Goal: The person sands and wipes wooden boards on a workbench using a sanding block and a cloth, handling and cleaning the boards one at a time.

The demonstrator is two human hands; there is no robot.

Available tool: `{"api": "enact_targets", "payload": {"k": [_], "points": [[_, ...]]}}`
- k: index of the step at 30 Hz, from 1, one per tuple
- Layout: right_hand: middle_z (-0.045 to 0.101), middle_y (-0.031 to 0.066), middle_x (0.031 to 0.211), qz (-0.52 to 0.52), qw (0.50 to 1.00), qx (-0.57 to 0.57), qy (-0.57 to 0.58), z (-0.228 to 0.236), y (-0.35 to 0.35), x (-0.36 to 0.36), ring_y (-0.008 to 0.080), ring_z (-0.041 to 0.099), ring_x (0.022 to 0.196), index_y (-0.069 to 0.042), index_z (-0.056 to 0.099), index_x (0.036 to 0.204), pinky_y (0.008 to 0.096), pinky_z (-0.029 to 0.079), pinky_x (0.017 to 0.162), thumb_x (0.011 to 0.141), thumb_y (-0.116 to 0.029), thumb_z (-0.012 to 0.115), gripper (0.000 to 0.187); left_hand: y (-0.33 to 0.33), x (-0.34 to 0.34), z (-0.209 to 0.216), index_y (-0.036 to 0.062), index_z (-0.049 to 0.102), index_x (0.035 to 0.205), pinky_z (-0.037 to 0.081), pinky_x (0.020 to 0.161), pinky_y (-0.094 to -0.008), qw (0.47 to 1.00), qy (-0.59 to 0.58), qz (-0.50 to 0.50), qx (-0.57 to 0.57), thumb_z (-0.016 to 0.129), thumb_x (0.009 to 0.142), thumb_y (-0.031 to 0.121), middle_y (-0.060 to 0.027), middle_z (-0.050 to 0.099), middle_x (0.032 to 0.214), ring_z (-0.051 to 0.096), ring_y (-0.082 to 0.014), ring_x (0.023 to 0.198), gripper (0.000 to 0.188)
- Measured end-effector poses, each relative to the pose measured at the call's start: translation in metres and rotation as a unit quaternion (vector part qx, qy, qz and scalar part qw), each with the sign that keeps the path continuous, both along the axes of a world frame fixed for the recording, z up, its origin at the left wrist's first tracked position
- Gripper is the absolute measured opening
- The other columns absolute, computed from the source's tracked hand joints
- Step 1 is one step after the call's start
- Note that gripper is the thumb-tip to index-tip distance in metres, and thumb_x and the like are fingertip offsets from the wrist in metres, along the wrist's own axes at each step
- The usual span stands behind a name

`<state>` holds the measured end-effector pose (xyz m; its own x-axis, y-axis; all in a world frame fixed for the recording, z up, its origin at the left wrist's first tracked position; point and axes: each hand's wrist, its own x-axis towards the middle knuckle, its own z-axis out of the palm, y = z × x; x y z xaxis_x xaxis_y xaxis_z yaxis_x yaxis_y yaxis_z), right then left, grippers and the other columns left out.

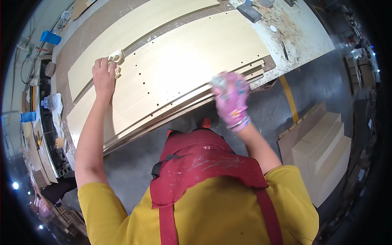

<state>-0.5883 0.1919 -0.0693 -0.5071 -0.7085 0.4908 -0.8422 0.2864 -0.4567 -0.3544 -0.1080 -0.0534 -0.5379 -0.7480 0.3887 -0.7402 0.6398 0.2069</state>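
A pale wooden panel [183, 61] with rows of small dark holes lies on top of a stack of boards in front of me. Near its far left edge, my bare left hand [104, 79] has its fingers closed on a crumpled cream cloth [116, 56]. My right hand [233, 98] wears a pink patterned glove and is at the panel's near right edge. Its fingers are curled round a small whitish-grey thing [219, 83], smeared by motion, whose kind I cannot make out. Beyond lies a second pale panel [159, 18], separated from the first by a narrow gap.
On the worktable's dusty right end [294, 32] lie a dark grey block [249, 13], a white round cap [273, 29] and a black pen-like tool [284, 50]. Stacked brown boards [322, 151] stand on the floor to my right. A blue container [50, 37] sits at far left.
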Motion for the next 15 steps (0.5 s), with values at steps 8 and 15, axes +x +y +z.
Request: {"api": "enact_targets", "payload": {"k": [8, 15], "points": [[0.059, 0.0187, 0.092, -0.099, 0.992, -0.047, -0.057, 0.020, -0.002, -0.066, 0.0344, 0.056, 0.078, -0.006, 0.054, 0.106, 0.0463, 0.042, 0.079, 0.081, -0.027, 0.057, 0.033, 0.000, 0.005, 0.000, 0.0050, 0.057, 0.108, 0.039, 0.088, -0.0416, 0.999, 0.026, -0.026, 0.020, 0.054, 0.086, 0.023, -0.0134, 0.052, 0.111, 0.047, -0.0337, 0.104, 0.028], [0.058, 0.0099, 0.100, 0.007, 0.997, 0.056, 0.044, 0.015, -0.031, 0.080, 0.0280, 0.052, 0.091, -0.009, 0.055, 0.108, 0.0439, 0.032, 0.091, 0.075, -0.018, 0.057, 0.034, -0.007, 0.010, -0.007, 0.0036, 0.057, 0.108, 0.038, 0.090, -0.0417, 0.995, 0.066, -0.047, 0.057, 0.055, 0.086, 0.022, -0.0143, 0.051, 0.112, 0.045, -0.0338, 0.105, 0.029]]}}
